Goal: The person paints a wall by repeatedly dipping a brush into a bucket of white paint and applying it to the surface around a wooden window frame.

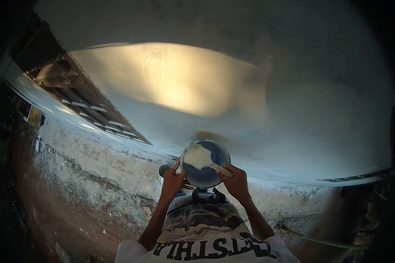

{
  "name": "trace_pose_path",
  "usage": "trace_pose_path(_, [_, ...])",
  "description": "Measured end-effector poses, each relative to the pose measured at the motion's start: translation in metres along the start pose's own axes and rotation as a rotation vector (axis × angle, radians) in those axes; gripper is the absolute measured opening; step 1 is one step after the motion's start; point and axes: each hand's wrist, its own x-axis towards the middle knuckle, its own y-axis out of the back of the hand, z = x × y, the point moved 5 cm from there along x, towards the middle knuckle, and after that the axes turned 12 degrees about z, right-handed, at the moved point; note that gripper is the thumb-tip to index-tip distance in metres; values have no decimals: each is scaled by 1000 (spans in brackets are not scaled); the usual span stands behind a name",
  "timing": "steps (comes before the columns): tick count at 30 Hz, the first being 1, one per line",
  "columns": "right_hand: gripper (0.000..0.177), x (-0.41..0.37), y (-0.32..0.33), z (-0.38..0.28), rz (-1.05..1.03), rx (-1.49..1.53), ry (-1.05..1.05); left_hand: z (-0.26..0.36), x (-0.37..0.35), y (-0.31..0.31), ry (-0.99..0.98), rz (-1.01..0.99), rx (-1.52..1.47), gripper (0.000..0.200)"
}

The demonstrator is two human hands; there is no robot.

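Holds a round bowl (206,177) low and central, in front of a printed shirt (206,245), tilted enough to show the inside. With the left grip (173,182), nearly closed, pinches the rim at 8 o'clock, fingers partly spread behind. With the right grip (235,179), closes round the handle of a flat tool (220,168) at 4 o'clock, touching the rim as well. Points the tool towards 10 o'clock, into a white mass (197,156) on the bowl's upper left. Cannot tell how much of that mass sits on the tool and how much on the bowl. Judging by this, seems at the stage of handling the material in the bowl, with plenty left and none being put on the pale wall (303,131) towards 12 o'clock. Shows broad smooth stretches there, with faint marks in the sunlit patch (175,83) at 11 o'clock; cannot tell fresh work from old. Includes, too, a small round container (164,168) just beside the left grip at 9 o'clock, and a barred window (96,111) at 10 o'clock.
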Motion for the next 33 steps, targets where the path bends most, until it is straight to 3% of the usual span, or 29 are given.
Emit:
trace_pose_path(9, [24,24,-12,-26,-167,62,34,10,-25,35,-37,127,-190,56])
trace_pose_path(18, [22,37,-19,-55,-109,-13,355,6,-31,46,-75,230,-310,57])
trace_pose_path(22, [23,44,-26,-44,-171,-53,360,6,-36,46,-139,277,-368,57])
trace_pose_path(31, [26,51,-28,-31,-289,44,374,-1,-46,41,-184,365,-430,47])
trace_pose_path(32, [25,53,-28,-29,-295,40,387,1,-51,39,-212,420,-423,30])
trace_pose_path(33, [25,54,-27,-29,-298,38,404,-3,-49,38,-225,424,-434,30])
